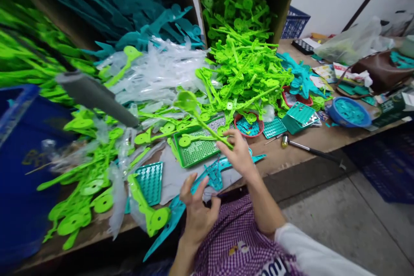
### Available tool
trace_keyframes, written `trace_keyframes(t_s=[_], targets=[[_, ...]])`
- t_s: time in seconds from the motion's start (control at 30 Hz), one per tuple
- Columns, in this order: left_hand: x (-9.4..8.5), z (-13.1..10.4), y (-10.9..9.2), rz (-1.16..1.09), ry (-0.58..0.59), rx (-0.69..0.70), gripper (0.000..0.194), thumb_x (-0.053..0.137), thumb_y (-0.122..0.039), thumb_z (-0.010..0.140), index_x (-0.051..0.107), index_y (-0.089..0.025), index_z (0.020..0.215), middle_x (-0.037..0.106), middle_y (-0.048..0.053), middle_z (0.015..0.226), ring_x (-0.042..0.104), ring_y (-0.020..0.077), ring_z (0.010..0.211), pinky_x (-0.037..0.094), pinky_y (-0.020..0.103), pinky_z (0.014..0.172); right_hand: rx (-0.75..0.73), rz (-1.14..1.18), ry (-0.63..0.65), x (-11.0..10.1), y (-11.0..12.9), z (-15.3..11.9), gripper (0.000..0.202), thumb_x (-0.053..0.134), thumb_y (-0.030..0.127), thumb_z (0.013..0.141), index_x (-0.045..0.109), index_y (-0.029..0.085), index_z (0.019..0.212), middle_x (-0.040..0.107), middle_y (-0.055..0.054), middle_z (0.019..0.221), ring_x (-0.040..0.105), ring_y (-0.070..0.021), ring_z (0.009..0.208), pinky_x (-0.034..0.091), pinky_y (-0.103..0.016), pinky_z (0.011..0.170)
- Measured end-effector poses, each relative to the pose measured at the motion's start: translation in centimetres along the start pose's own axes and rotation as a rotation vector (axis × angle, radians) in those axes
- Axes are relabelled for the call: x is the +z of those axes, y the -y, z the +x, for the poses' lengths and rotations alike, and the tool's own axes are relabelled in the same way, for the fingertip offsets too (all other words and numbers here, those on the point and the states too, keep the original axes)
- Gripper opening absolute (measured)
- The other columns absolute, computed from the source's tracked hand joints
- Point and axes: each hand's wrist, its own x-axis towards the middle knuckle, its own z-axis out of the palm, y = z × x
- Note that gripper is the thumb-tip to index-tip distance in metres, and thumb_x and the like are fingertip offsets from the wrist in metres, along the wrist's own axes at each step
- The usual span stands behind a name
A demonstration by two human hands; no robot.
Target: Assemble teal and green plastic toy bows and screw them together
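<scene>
My right hand (239, 154) pinches the thin end of a lime-green plastic piece (207, 127), whose broad rounded head is raised and points away to the left. Below it, a green perforated tray (197, 157) contains small shiny parts, and another green piece lies across it. My left hand (198, 209) is open, fingers spread, over a long teal plastic piece (215, 176) at the table's front edge. I cannot tell whether the left fingers touch that piece. Left of this hand, a lime-green piece with a round end (158, 220) hangs past the edge.
Green pieces (242, 69) and clear plastic bags (161, 71) are heaped at the back. A hammer (310, 148) lies to the right. Beyond it stands a blue bowl (349, 112) of teal bits. A grey-tipped hanging tool (97, 97) juts in from the left, near a blue bin (26, 172).
</scene>
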Motion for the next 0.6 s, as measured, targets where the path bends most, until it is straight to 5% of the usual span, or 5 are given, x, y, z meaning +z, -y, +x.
trace_keyframes(t_s=[0.13,0.23,0.3,0.47,0.6], targets=[[-2.1,1.3,-0.7,-0.034,0.117,0.088,0.068,0.060,-0.017,0.085,0.034,-0.032,0.146,0.037,0.011,0.146,0.033,0.0305,0.142,0.030,0.050,0.115,0.067,-0.176,0.288,-8.2,-0.5,-4.0,0.021,0.062,0.041,0.087,0.064,0.020,0.091,0.068,-0.001,0.080,0.062,-0.0157,0.072,0.045,-0.024,0.066],[-0.8,2.7,-0.6,0.034,0.217,0.159,0.055,0.059,-0.028,0.090,0.042,-0.032,0.142,0.051,0.011,0.138,0.040,0.0331,0.137,0.017,0.057,0.117,0.100,-0.190,0.610,-13.1,-0.4,-6.4,0.020,0.066,0.040,0.085,0.069,0.021,0.088,0.070,0.001,0.073,0.062,-0.0139,0.064,0.044,-0.023,0.060],[0.8,3.6,-0.6,0.000,0.416,0.188,0.037,0.055,-0.036,0.094,0.055,-0.029,0.130,0.065,0.009,0.118,0.057,0.0291,0.118,0.021,0.056,0.113,0.187,-0.103,0.676,-14.9,-0.8,-6.8,0.021,0.070,0.041,0.082,0.070,0.020,0.085,0.069,0.001,0.068,0.059,-0.0120,0.056,0.043,-0.022,0.053],[3.8,3.3,-1.8,-0.241,0.679,-0.003,0.032,0.044,-0.041,0.099,0.064,-0.021,0.083,0.064,0.003,0.077,0.061,0.0181,0.073,0.046,0.031,0.072,0.535,0.248,0.332,-15.5,-4.2,-4.4,0.036,0.081,0.047,0.066,0.062,0.020,0.078,0.060,0.006,0.056,0.051,-0.0082,0.041,0.038,-0.020,0.040],[5.4,2.4,-2.9,-0.332,0.697,-0.178,0.028,0.042,-0.039,0.099,0.062,-0.020,0.092,0.064,0.003,0.082,0.063,0.0190,0.080,0.048,0.031,0.074,0.513,0.379,-0.004,-14.1,-6.8,-0.9,0.042,0.083,0.051,0.058,0.061,0.019,0.075,0.058,0.006,0.054,0.052,-0.0074,0.044,0.041,-0.019,0.042]])
